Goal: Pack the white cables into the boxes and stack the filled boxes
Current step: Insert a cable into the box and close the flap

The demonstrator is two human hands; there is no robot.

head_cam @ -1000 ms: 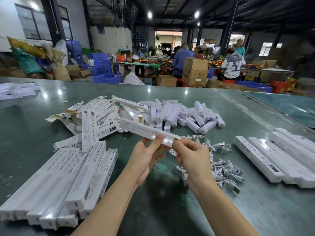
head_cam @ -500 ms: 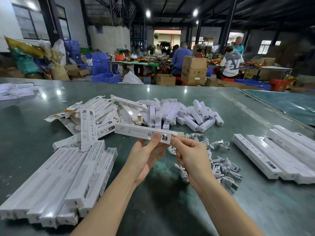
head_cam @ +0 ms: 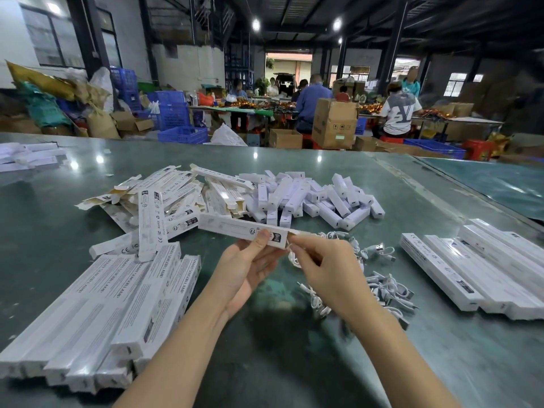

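Held above the green table (head_cam: 294, 363), a long white cardboard box (head_cam: 244, 229) has levelled out in the left hand's (head_cam: 247, 267) pinch as the right hand (head_cam: 321, 267) pinches at its open end, loading seemingly under way.

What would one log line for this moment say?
left hand: holds long white box | right hand: at box's open end, fingers pinched | loose white cables: on table | closed boxes: piled left
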